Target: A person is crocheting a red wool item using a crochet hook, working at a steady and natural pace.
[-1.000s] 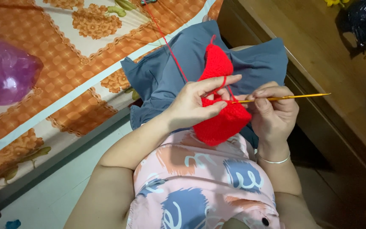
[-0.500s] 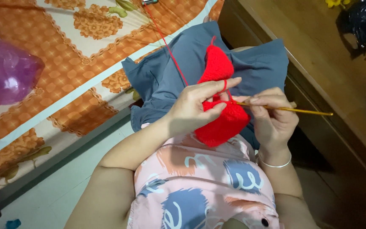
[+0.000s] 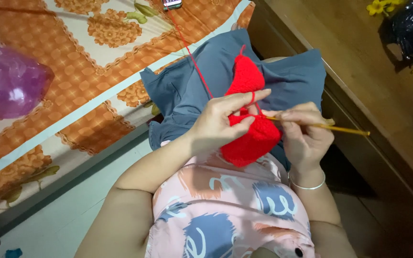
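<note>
From the head camera, the left hand (image 3: 218,125) pinches the soft, light red crochet piece (image 3: 250,129) over the lap (best gripped near its working edge), while the right hand (image 3: 302,136) clasps the thin, stiff crochet hook (image 3: 331,126).

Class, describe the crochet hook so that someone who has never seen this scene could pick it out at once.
Start at the grey-blue cloth spread over the person's lap, where both hands work a red crocheted piece. The right hand pinches the crochet hook, whose tip goes into the red piece. It is the only thin, straight, golden-yellow stick there, and it juts out past the fingers toward the wooden furniture.
</note>
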